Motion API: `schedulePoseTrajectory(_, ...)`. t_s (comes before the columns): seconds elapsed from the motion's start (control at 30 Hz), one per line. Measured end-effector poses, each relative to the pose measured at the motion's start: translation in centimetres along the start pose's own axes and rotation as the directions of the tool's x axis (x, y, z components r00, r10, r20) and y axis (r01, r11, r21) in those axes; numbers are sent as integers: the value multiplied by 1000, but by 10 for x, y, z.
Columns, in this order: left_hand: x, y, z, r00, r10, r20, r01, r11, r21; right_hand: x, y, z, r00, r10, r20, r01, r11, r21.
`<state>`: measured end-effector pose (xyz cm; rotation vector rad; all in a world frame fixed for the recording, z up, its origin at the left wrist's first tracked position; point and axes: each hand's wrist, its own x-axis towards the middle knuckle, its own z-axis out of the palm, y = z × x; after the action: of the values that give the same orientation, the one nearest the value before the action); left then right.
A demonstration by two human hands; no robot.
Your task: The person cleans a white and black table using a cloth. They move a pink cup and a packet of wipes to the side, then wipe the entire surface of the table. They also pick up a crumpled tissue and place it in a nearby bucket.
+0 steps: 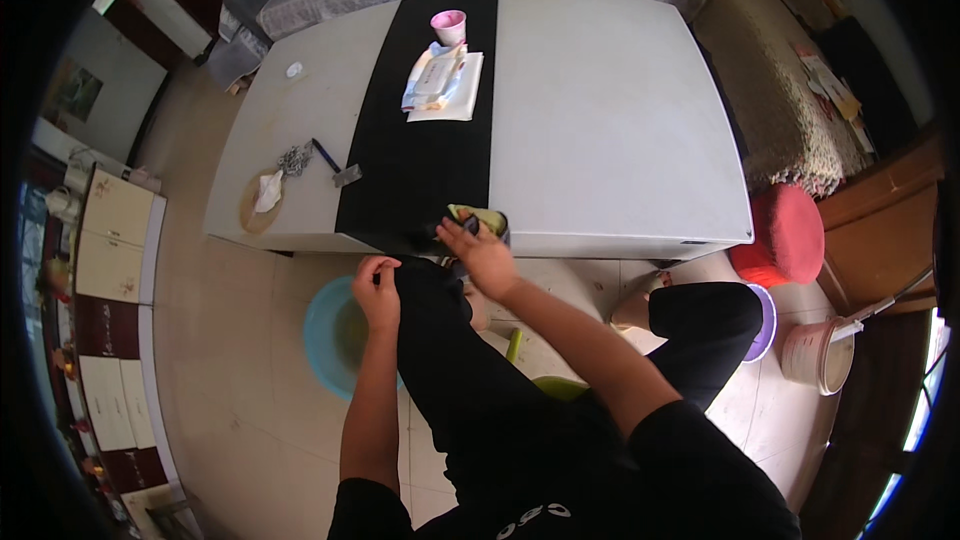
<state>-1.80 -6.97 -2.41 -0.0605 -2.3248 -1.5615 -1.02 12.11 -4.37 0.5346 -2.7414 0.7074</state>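
Note:
At the front edge of the table's black strip, my right hand (485, 255) presses on a folded yellow-green and dark cloth (486, 217), its fingers closed over it. The cloth is partly hidden by those fingers. My left hand (377, 292) is closed beside my bent knee, above the rim of a light blue basin (318, 335). Whether it holds anything small is hidden. Cloudy liquid shows in the basin. The low table (610, 130) has a pale grey top on both sides of the black strip.
On the table are a hammer-like tool (346, 176), a grey scourer (295, 160), a tan oval piece (250, 212) with white tissue (268, 192), a wipes pack (437, 75) and a pink cup (449, 28). Right stand a red stool (790, 230) and a bucket (808, 355).

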Motion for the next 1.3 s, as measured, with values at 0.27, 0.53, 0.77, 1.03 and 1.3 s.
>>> schedulePoseTrajectory(0.27, -12, -16, -32, 994, -81, -79, 77, 995, -57, -77, 100, -98, 970, 219, -104, -212, 975, 71)
schedulePoseTrajectory(0.53, -8, -27, -29, 995, -55, -85, 50, 997, -62, -30, 111, -45, 876, 395, -279, -463, 849, -255)
schedulePoseTrajectory(0.77, -9, -3, -18, 995, 88, -44, -88, 996, 7, 50, 26, 0, 993, 90, 71, -87, 996, -33)
schedulePoseTrajectory(1.03, -9, -14, -27, 995, 44, -89, -46, 999, -26, -68, 212, -132, 726, 672, -148, -658, 615, -435)
schedulePoseTrajectory(1.3, -8, -7, -17, 997, 58, -48, -56, 998, 37, -46, 150, -80, 680, 617, -397, -701, 706, -104)
